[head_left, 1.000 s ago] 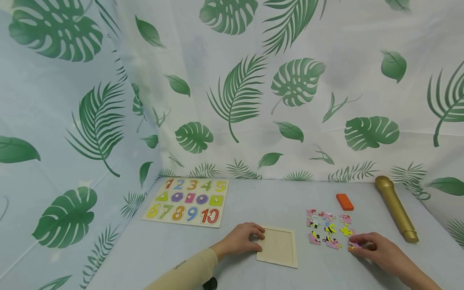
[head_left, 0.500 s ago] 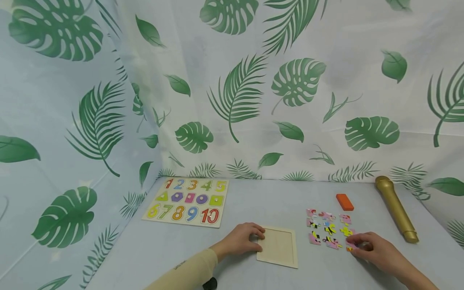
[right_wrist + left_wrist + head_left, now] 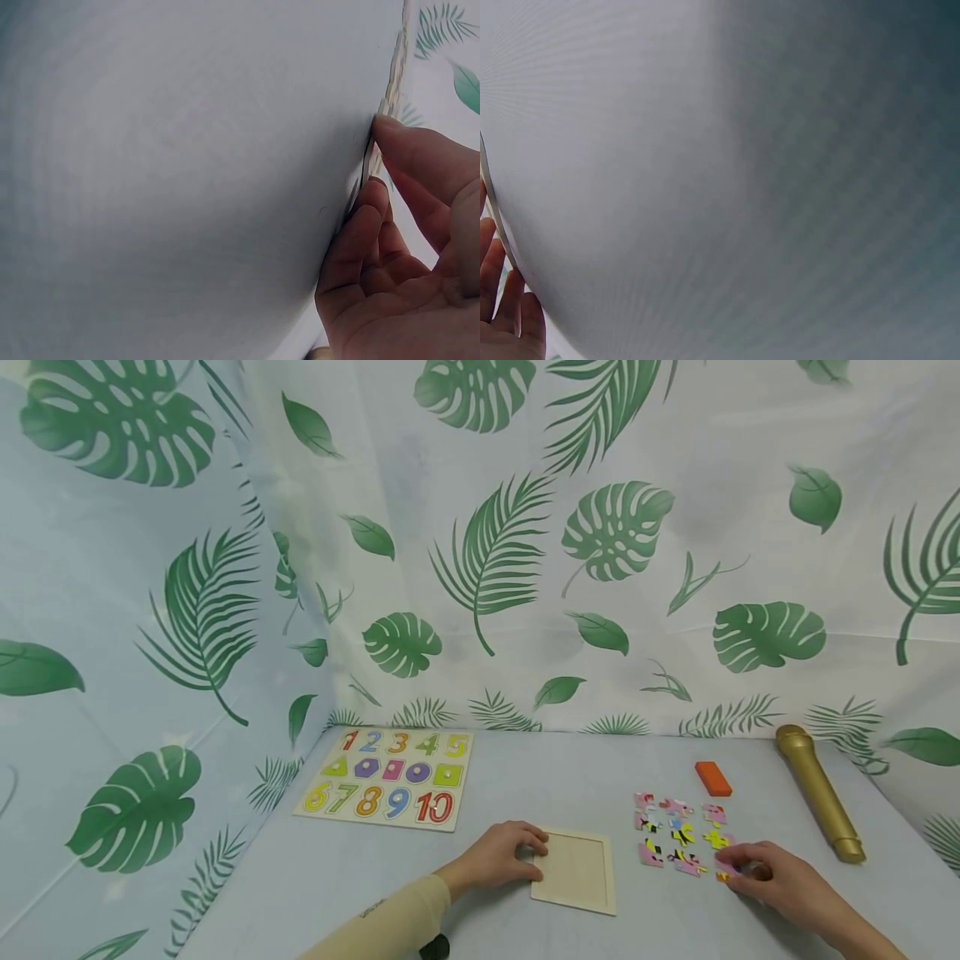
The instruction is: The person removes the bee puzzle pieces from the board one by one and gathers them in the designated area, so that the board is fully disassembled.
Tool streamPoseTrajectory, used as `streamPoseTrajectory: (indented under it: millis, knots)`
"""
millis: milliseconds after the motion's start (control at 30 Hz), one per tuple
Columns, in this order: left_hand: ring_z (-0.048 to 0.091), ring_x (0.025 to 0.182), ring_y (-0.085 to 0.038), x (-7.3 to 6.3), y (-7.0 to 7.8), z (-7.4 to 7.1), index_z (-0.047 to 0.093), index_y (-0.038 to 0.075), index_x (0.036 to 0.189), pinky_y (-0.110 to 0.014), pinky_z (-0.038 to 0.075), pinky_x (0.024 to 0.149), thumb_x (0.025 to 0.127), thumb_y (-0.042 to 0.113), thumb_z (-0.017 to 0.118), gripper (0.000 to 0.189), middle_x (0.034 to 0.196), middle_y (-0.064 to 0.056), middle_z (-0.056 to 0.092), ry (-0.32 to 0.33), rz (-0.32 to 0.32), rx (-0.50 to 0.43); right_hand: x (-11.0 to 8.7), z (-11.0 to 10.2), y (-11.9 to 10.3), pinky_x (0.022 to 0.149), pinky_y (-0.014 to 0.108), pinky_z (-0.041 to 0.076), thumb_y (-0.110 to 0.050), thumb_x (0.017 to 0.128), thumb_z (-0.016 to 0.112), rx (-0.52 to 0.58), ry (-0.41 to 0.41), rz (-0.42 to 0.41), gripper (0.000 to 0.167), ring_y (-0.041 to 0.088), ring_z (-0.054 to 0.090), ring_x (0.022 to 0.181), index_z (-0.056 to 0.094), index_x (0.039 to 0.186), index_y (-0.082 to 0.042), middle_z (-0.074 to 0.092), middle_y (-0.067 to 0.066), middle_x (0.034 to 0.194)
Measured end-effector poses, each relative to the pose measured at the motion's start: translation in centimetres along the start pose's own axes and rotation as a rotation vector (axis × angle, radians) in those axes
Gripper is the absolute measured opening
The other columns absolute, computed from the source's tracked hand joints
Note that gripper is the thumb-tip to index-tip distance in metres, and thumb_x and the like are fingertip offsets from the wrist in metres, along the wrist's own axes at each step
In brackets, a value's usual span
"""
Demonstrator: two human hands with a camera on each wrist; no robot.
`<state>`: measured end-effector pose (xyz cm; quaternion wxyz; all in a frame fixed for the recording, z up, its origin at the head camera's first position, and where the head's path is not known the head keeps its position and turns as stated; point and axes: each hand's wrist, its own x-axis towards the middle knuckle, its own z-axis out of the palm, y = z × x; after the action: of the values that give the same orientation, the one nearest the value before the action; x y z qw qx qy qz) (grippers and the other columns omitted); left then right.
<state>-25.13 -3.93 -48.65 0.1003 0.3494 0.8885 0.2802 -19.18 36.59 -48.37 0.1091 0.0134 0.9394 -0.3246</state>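
Observation:
A shallow square wooden puzzle tray (image 3: 572,870) lies on the table. My left hand (image 3: 497,855) rests at its left edge, thumb and fingertips spread along the rim; in the left wrist view several fingers (image 3: 510,304) touch that edge. To the right lie several pink and yellow jigsaw puzzle pieces (image 3: 683,832) in loose rows with small gaps. My right hand (image 3: 780,878) holds the lower right puzzle piece (image 3: 724,867) between thumb and fingers, low at the table, partly covering it. In the right wrist view the piece shows edge-on between the fingers (image 3: 409,150).
A number and shape board (image 3: 390,778) lies at the back left. Behind the puzzle pieces is an orange block (image 3: 713,778), and a gold microphone (image 3: 820,793) lies at the right. A small black object (image 3: 435,947) sits beside the left sleeve. A leaf-print curtain (image 3: 480,568) borders the table.
My right hand has shifted slightly left with the lower right puzzle piece, closer to the other pieces, then stayed almost still. The left hand and the tray have not moved.

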Motion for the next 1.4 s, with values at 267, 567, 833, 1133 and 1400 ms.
streamPoseTrajectory:
  millis: [267,567,833,1133,1400]
  knots:
    - [0.054,0.120,-0.008,0.05,0.03,-0.02,0.074,0.013,0.107,-0.026,0.040,0.104,0.082,0.023,0.080,0.028,0.124,0.007,0.064,-0.003,-0.004,-0.002,-0.15,0.15,0.00,0.065,0.030,0.048,-0.026,0.083,0.077,0.006,0.003,0.000,0.039,0.019,0.054,0.083,0.066,0.111,-0.002,0.064,0.005,0.101]
    - [0.054,0.121,-0.008,0.18,-0.11,0.20,0.074,0.014,0.107,-0.027,0.040,0.104,0.082,0.025,0.080,0.029,0.125,0.008,0.064,-0.003,0.003,0.006,-0.11,0.04,0.06,0.066,0.031,0.047,-0.026,0.084,0.076,0.009,-0.014,0.013,0.036,0.019,0.053,0.083,0.067,0.109,-0.002,0.063,0.005,0.101]
    - [0.054,0.121,-0.009,0.05,0.25,0.04,0.074,0.012,0.107,-0.027,0.040,0.104,0.082,0.023,0.080,0.028,0.124,0.005,0.065,0.000,0.020,-0.001,-0.27,-0.09,0.07,0.070,0.033,0.048,-0.027,0.083,0.077,0.005,0.001,0.021,0.036,0.020,0.052,0.085,0.070,0.110,-0.005,0.061,0.005,0.104]
    - [0.054,0.121,-0.008,-0.08,0.46,-0.08,0.074,0.012,0.108,-0.027,0.040,0.104,0.082,0.022,0.080,0.028,0.124,0.006,0.064,-0.001,0.013,0.001,-0.53,-0.16,0.02,0.071,0.033,0.049,-0.030,0.083,0.077,-0.004,0.011,0.009,0.038,0.020,0.051,0.088,0.072,0.112,-0.006,0.061,0.007,0.108]
    - [0.054,0.121,-0.009,0.03,0.39,-0.12,0.074,0.011,0.108,-0.027,0.040,0.104,0.082,0.021,0.079,0.028,0.125,0.005,0.064,-0.002,0.010,0.004,-0.38,-0.35,-0.10,0.069,0.030,0.046,-0.032,0.083,0.077,-0.002,0.010,-0.005,0.039,0.020,0.050,0.089,0.071,0.113,-0.008,0.060,0.007,0.109]
